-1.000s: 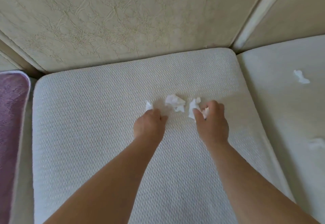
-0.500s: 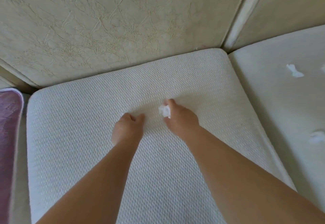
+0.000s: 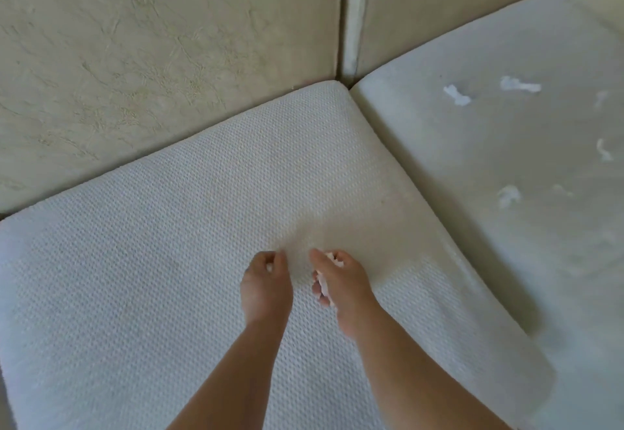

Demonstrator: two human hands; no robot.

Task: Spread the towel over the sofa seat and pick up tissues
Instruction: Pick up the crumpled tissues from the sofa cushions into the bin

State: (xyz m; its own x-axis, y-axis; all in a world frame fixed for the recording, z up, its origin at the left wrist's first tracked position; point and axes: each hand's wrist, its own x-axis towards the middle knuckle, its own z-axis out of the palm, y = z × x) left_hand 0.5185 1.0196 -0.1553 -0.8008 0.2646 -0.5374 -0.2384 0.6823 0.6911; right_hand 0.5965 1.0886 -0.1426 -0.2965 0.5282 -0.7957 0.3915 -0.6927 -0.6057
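Text, labels, brands, numbers, signs — none is showing legibly on any surface in view.
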